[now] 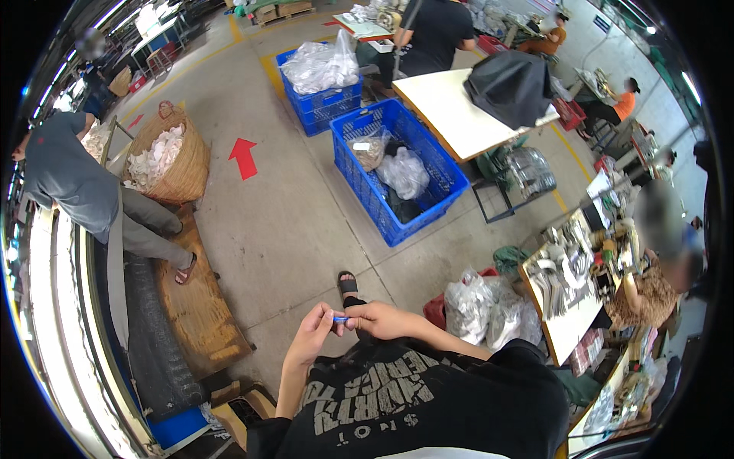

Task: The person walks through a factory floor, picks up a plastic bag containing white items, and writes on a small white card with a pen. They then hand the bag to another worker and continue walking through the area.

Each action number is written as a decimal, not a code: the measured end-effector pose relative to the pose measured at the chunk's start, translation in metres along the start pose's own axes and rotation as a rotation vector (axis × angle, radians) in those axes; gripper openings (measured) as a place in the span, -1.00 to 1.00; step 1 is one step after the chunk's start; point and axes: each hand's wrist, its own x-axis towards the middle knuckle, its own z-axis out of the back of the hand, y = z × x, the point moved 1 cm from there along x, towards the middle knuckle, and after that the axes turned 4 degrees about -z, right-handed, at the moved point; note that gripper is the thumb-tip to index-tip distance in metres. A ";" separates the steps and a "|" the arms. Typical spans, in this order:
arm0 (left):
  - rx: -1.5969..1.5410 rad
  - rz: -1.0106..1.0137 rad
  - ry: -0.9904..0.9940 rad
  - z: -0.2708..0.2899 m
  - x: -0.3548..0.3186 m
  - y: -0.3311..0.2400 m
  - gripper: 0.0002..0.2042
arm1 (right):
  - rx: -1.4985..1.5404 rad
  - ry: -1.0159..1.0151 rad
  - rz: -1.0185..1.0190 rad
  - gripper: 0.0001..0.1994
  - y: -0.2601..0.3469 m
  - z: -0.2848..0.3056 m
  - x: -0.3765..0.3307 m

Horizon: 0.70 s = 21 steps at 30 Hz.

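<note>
In front of my body, both hands meet over a small, shiny blue object [339, 320], too small and too covered to name. My left hand [312, 333] has it between thumb and fingers. From the other side, my right hand [380, 320] pinches its right end with the fingertips. The two hands nearly touch, and the fingers hide much of the blue object. My sandalled foot [348, 285] shows on the floor just beyond them.
A blue crate [359, 187] with bagged goods stands ahead, beside a white-topped table [436, 96]. Left are a wicker basket [187, 164], a wooden platform [195, 306] and a person bending [69, 168]. Plastic bags [470, 306] and a worktable [562, 325] with a seated person are right.
</note>
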 end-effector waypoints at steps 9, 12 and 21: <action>0.315 0.028 -0.257 0.165 0.139 -0.116 -0.80 | -0.347 0.343 -0.060 -0.75 0.057 0.131 0.266; 0.683 0.188 -0.344 0.227 0.167 -0.136 -0.84 | -0.521 0.496 -0.132 -0.74 0.064 0.164 0.352; 0.646 0.280 0.138 0.454 0.292 -0.153 -0.74 | -0.417 0.695 -0.227 -0.73 0.034 0.246 0.586</action>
